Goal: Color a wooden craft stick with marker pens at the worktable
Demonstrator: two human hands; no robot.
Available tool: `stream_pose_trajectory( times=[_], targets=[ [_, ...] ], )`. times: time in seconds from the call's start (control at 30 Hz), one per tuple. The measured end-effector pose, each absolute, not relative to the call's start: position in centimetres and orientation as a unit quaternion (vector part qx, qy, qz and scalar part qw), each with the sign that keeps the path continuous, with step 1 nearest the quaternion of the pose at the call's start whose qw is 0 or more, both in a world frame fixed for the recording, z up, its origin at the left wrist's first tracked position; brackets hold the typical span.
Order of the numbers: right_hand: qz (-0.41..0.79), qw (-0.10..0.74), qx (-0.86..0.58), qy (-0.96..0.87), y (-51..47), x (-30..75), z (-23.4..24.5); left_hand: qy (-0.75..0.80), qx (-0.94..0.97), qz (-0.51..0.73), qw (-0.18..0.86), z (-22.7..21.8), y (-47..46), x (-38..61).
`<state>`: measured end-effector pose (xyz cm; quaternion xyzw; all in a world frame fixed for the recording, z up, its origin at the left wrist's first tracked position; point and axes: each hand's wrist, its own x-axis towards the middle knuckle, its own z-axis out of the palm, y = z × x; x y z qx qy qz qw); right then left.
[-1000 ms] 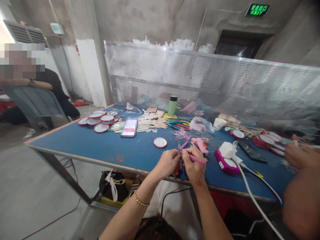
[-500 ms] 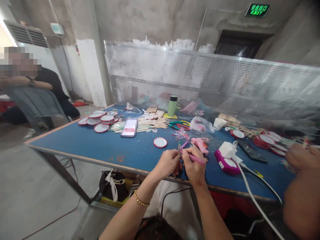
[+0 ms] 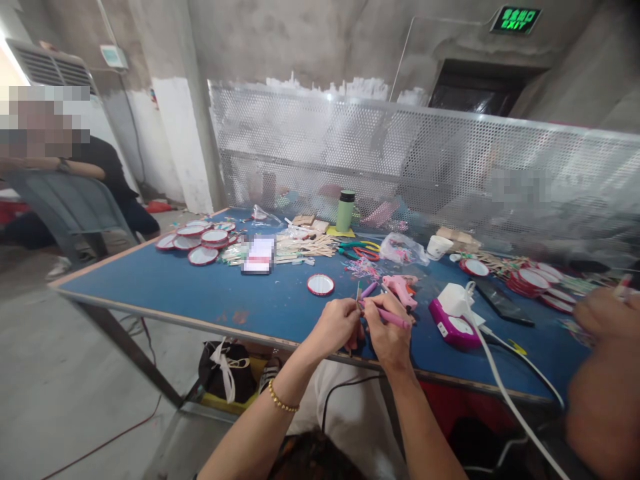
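My left hand (image 3: pixel 339 325) is closed, its fingertips pinching a thin stick with a green end (image 3: pixel 359 291). Close against it, my right hand (image 3: pixel 391 333) grips a pink pen-shaped tool (image 3: pixel 395 319), whose tip meets the left fingertips. What exactly the tip touches is hidden by the fingers. Just beyond the hands lie a purple pen-like stick (image 3: pixel 369 289) and a pink glue gun (image 3: pixel 401 289). A round white disc with a red rim (image 3: pixel 321 285) rests on the blue table (image 3: pixel 200 297), left of my hands.
Red-rimmed discs (image 3: pixel 203 255) pile up at the left, beside wooden sticks (image 3: pixel 320 245) and a phone (image 3: pixel 259 255). Pliers (image 3: pixel 367 251) and a green bottle (image 3: pixel 345 211) stand farther back. A purple power strip (image 3: pixel 453 328) with cables is at right, near another person's hand (image 3: pixel 603 313).
My hands and the things they hold have hardly moved. At the right, the other person's hand has shifted slightly.
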<state>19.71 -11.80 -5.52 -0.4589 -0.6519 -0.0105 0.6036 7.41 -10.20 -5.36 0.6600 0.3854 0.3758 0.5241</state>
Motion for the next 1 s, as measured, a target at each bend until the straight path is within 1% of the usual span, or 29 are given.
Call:
stream_pose_trajectory(
  times=[0.5,0.7,1.0],
  targets=[
    [-0.009,0.602,-0.467,-0.648,-11.8,19.71,-5.55,0.383,0.653,0.38,0.53,-5.53,-10.11,7.48],
    [0.022,0.613,-0.479,-0.628,-11.91,19.81,-5.83,0.381,0.656,0.379,0.53,-5.83,-10.02,7.39],
    [-0.002,0.612,-0.465,-0.64,-11.83,19.7,-5.73,0.388,0.659,0.378,0.523,-5.48,-10.19,7.38]
  ],
)
